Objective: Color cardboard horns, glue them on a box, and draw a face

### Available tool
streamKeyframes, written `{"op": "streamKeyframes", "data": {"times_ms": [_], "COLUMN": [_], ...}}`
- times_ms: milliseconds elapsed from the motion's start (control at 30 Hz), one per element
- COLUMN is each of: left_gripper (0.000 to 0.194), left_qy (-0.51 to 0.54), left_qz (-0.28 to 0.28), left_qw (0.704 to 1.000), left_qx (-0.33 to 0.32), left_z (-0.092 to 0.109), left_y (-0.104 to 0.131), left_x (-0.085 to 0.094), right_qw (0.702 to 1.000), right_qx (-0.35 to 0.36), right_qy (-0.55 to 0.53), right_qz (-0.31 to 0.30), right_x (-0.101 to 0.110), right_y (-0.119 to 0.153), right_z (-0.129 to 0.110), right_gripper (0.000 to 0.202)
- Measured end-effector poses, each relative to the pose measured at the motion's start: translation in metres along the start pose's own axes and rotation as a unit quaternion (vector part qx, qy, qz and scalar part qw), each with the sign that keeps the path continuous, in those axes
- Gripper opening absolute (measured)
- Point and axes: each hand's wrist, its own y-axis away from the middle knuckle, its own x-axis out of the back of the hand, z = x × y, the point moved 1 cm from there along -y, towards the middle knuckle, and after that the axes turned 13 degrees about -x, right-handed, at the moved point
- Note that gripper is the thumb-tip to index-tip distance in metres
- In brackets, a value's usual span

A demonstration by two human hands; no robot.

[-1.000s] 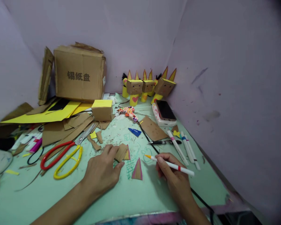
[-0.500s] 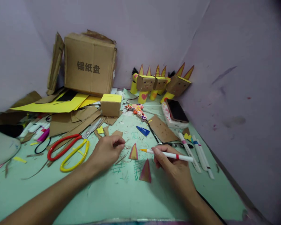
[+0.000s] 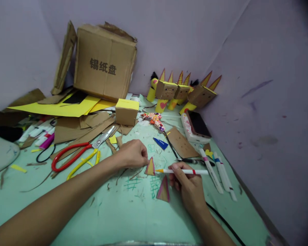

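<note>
My right hand (image 3: pixel 187 182) grips a white marker pen (image 3: pixel 201 172) with a red band. Its orange tip points left, close beside the right edge of a small cardboard triangle (image 3: pixel 150 168). This triangle has a pink-purple border and a yellow-orange inside. My left hand (image 3: pixel 134 153) is closed, its fingertips at the triangle's left edge, seeming to hold it down on the green table. A second cardboard triangle (image 3: pixel 163 191), with a purple border and a plainer brown inside, lies nearer to me, just left of my right hand.
Red-and-yellow-handled scissors (image 3: pixel 88 147) and cardboard scraps lie left. A small yellow-topped box (image 3: pixel 127 112), a patterned glue gun (image 3: pixel 154 119) and a blue piece (image 3: pixel 160 143) lie beyond my hands. Several markers (image 3: pixel 222 172) and a phone (image 3: pixel 199 123) are right; cardboard figures (image 3: pixel 166 90) stand behind.
My left hand has moved right, up to the nearer edge of the small triangle. The pen tip has come closer to that triangle. The whole view has shifted and tilted slightly.
</note>
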Motion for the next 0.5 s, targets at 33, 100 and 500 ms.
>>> {"op": "streamKeyframes", "data": {"times_ms": [33, 100, 500], "left_gripper": [0.018, 0.019, 0.023], "left_qy": [0.005, 0.012, -0.086], "left_qz": [-0.007, -0.021, -0.019], "left_qw": [1.000, 1.000, 0.995], "left_qx": [0.000, 0.000, 0.035], "left_z": [-0.001, -0.003, 0.012], "left_y": [0.000, -0.002, -0.007], "left_x": [0.001, 0.002, 0.002], "right_qw": [1.000, 1.000, 0.999], "right_qx": [0.002, 0.008, 0.047], "right_qy": [0.000, 0.004, 0.026], "right_qz": [-0.001, 0.001, 0.006], "right_x": [0.000, 0.000, -0.005], "right_y": [0.000, 0.000, 0.003], "right_z": [-0.001, -0.001, 0.000], "right_gripper": [0.033, 0.032, 0.028]}}
